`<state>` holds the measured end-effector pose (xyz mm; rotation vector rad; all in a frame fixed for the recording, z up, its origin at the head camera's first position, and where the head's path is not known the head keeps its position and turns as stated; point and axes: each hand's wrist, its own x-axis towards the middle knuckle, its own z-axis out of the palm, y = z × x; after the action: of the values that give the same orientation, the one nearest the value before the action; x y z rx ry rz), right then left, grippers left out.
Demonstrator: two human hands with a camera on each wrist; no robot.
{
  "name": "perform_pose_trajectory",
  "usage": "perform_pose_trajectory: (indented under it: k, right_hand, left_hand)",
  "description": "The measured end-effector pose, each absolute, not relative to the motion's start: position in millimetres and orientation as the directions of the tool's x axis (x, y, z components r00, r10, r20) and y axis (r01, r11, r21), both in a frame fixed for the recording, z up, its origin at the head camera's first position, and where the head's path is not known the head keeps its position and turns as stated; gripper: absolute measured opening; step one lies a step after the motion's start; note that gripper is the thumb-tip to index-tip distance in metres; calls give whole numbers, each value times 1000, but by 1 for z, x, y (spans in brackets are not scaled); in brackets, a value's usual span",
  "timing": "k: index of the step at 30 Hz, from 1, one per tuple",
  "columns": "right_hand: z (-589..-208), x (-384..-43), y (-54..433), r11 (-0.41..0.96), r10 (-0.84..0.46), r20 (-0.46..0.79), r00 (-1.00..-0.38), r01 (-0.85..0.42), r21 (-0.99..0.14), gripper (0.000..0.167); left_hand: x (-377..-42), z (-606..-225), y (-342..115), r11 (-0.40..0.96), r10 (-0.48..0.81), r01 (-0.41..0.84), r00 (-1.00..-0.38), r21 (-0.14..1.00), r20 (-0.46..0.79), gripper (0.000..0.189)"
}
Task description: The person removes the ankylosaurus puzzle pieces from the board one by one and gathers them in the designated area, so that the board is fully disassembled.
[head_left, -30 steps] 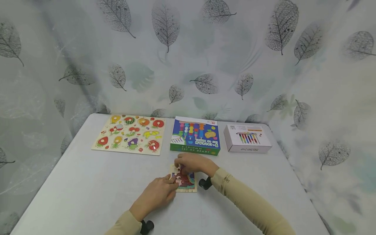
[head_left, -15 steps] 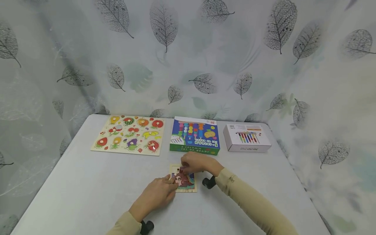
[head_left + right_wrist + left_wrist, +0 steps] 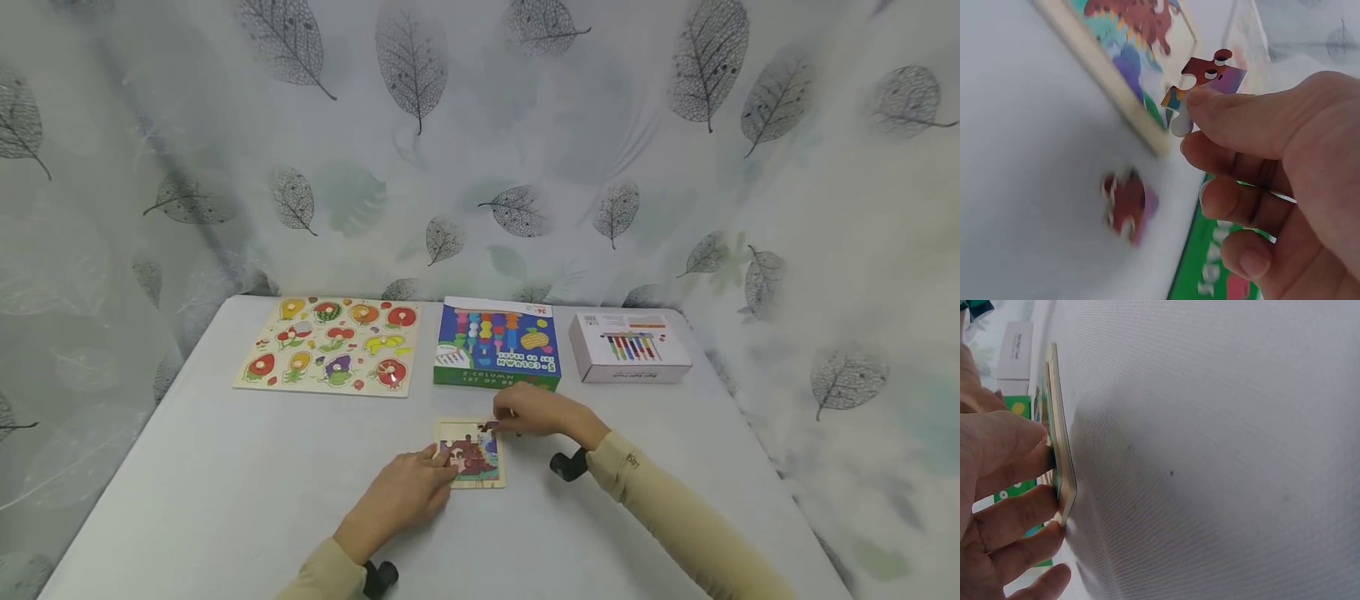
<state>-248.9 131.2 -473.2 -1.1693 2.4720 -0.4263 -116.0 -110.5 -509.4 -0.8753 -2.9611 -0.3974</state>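
Pinching a thin, brown-and-purple jigsaw piece [image 3: 1230, 80] between the thumb and forefinger of the right hand [image 3: 542, 411], curling the remaining fingers below it. Holding that piece at the far right corner of a pale, square, wooden puzzle tray [image 3: 483, 484], not showing clearly any contact between piece and rim. Touching the tray's near left edge with the left hand [image 3: 401, 496], laying loosely extended fingers over the rim, slightly apart from one another.

Containing, inside the tray's raised border, multicoloured interlocked pieces [image 3: 471, 457]; forming a reddish-brown, orange-spiked animal figure across the near and right portions, and exposing bare pale floor toward the far side. Showing, outside the tray and just beyond its right side, a second reddish-brown loose piece [image 3: 1130, 209] lying on a white, cloth-covered table [image 3: 262, 475].

Displaying, farther back, two closed containers, hiding their contents: a flat blue-and-green cardboard box [image 3: 495, 342] picturing coloured beads, and, to its right, a white rectangular cardboard box [image 3: 630, 350] picturing a row of coloured columns. Including, at far left, a pale, flat board [image 3: 243, 382] bearing colourful fruit shapes [image 3: 337, 367], among them bananas, cherries and watermelon.
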Motion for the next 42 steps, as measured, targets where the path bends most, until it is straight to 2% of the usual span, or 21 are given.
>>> perform_pose_trajectory:
  k: [7,13,21,42]
  right_hand:
    - [-462,-248,165,656,-733,-190,-653,-605,-453,10]
    - [-458,-251,187,652,-727,-154,-669,-603,-460,10]
    - [-457,-252,215,708,-660,-175,-731,-527,-470,8]
    - [-459,-253,232,676,-666,-111,-738,-534,-509,16]
  left_hand:
    - [-115,-512,-109,807,524,532,-845,257,103,26]
    - [-113,-509,-110,805,514,527,-849,271,125,24]
    - [-115,-508,-111,803,505,513,-856,303,108,26]
    - [-117,-510,-110,820,469,462,-881,338,64,26]
